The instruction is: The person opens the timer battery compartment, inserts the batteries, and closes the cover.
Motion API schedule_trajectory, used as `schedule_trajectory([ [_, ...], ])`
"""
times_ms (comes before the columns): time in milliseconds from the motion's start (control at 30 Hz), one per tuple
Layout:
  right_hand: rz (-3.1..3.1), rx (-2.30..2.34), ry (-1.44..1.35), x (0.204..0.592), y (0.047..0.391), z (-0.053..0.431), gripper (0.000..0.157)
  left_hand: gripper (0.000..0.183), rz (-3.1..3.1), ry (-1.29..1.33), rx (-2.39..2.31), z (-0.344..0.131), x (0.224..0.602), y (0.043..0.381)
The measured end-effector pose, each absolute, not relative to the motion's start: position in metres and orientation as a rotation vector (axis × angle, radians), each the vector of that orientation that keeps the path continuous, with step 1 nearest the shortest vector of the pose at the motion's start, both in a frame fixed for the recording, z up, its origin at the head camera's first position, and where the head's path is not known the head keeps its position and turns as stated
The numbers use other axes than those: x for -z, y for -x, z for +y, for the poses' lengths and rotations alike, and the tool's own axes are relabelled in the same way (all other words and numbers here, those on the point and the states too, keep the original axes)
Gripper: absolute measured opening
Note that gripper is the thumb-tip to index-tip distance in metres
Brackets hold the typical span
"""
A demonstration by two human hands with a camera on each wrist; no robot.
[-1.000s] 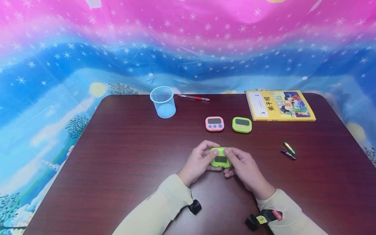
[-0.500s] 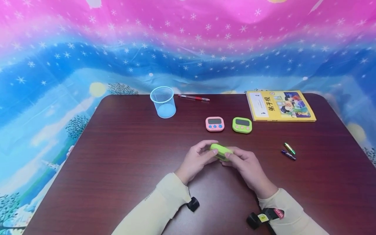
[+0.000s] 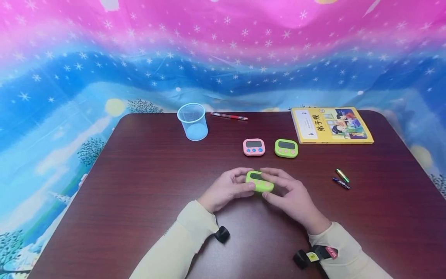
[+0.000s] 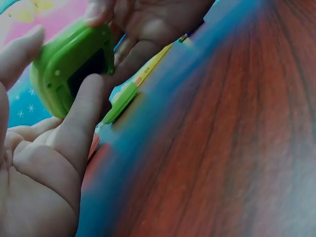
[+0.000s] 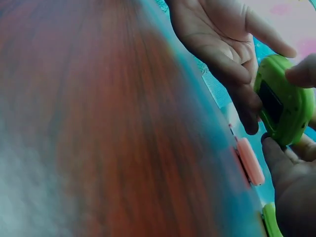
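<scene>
A green digital timer (image 3: pixel 259 182) is held up between both hands, with its screen and pink buttons facing up. My left hand (image 3: pixel 228 188) grips its left end, thumb at the lower edge. My right hand (image 3: pixel 292 197) holds the right end, with a finger reaching over the screen. From below, the left wrist view shows the timer's back (image 4: pixel 74 69) with a dark rectangle on it; the right wrist view shows this green timer (image 5: pixel 284 98) between the fingers too. Beyond lie a pink timer (image 3: pixel 254 147) and a second green timer (image 3: pixel 286 148).
Two small battery-like cylinders, one gold-green (image 3: pixel 342 175) and one dark blue (image 3: pixel 341 183), lie at the right. A yellow book (image 3: pixel 331 126) is at the back right. A light-blue mesh pen holder (image 3: pixel 192 122) and a red pen (image 3: pixel 229 116) stand and lie at the back.
The held timer has been turned over: a side without buttons faced up a second ago, then it tilted, and now its buttons show. The right fingers have shifted over the screen.
</scene>
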State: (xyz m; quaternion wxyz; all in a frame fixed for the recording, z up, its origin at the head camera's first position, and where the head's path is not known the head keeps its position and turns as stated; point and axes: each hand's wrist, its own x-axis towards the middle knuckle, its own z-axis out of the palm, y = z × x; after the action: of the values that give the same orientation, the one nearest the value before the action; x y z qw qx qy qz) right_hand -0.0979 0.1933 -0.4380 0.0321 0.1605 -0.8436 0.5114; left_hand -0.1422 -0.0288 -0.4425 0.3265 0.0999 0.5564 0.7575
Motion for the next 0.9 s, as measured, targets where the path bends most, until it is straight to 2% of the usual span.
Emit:
schedule_trajectory([
  [233,-2.632,-1.363,-0.596,0.4358,0.0979,0.1955,0.059,0.064,1.412,-0.276,-1.934,-0.0317,0.4393,0.144],
  [500,-2.73,-1.39,-0.495,0.4316,0.0999,0.1961,0.084,0.068,1.443,-0.342,-1.953,-0.0309,0.4406,0.1427],
  [733,-2.816,-1.431,-0.387,0.4315,0.1027,0.2,0.085,0.072,1.527,-0.415,-1.955,-0.0282,0.4409,0.1401],
  [900,-2.832,-1.281,-0.436,0.4283,0.1033,0.2033,0.08,0.073,1.577,-0.46,-1.944,-0.0249,0.4426,0.1391],
])
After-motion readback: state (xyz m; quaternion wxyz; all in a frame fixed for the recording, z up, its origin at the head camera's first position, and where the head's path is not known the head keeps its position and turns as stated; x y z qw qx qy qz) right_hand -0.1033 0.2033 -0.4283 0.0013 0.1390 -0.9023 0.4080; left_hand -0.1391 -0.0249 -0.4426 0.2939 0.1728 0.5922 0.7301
